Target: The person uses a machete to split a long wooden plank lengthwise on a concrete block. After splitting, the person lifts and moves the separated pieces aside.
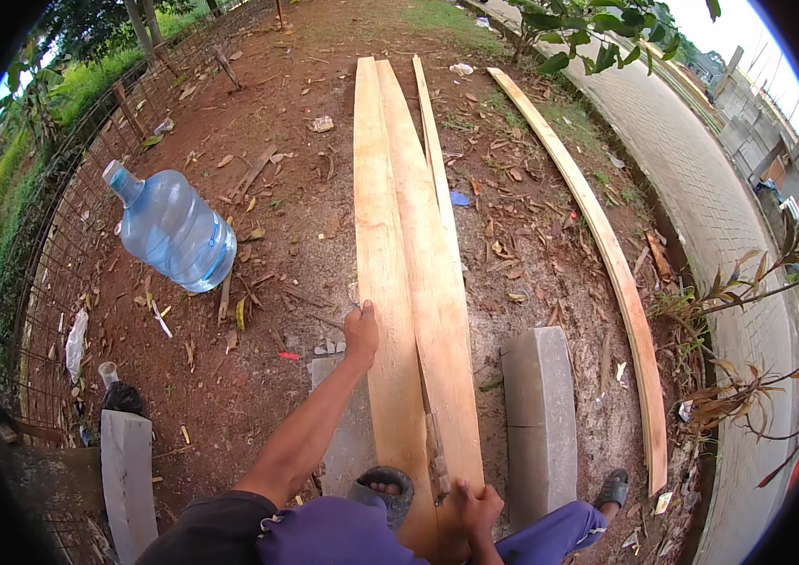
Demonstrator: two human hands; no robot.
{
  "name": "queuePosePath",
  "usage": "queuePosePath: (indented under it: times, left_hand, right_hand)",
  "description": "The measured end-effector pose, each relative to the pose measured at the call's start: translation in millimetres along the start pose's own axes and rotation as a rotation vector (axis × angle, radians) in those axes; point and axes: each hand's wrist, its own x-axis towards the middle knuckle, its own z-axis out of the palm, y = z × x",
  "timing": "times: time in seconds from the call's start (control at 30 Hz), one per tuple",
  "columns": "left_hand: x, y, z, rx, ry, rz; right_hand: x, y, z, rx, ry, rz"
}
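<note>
A long pale wooden board (383, 245) runs away from me, with a long narrow gap between it and a second pale board (437, 320) on its right. My left hand (360, 333) is closed at the left board's outer edge, arm stretched forward; a small dark bit shows by its fingertips. My right hand (479, 510) is closed at the right board's near outer edge, thumb up. In the gap's near part sits a narrow brown and dark piece (438, 461), its kind unclear. My left foot in a dark sandal (390, 492) presses on the boards.
Grey concrete blocks (541, 414) stand right of the boards; another block (127, 480) is at the lower left. A large clear blue water bottle (178, 231) lies left. One long plank (597, 226) lies right, before a paved path (691, 169). A wire fence (51, 254) borders the left.
</note>
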Motion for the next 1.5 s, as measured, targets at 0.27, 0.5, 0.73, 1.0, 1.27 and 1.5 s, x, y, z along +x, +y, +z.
queuePosePath:
  times: [0.27, 0.5, 0.73, 1.0, 1.27, 1.5]
  left_hand:
    - [74, -31, 16, 0.229, -0.031, 0.011]
    - [117, 31, 63, 0.076, -0.232, -0.061]
    - [114, -27, -4, 0.154, -0.283, -0.085]
    - [-18, -25, -17, 0.793, -0.258, 0.114]
    - [-18, -18, 11, 0.770, -0.043, 0.074]
    - [33, -17, 23, 0.794, -0.061, 0.124]
  right_hand:
    - [34, -43, 23, 0.021, 0.015, -0.021]
    - [104, -68, 22, 0.026, 0.018, 0.016]
    - [135, -136, 48, 0.039, -0.166, 0.054]
    - [124, -93, 28, 0.435, -0.344, -0.127]
    - [83, -68, 13, 0.321, -0.271, -0.045]
    - [110, -108, 19, 0.233, -0.287, 0.003]
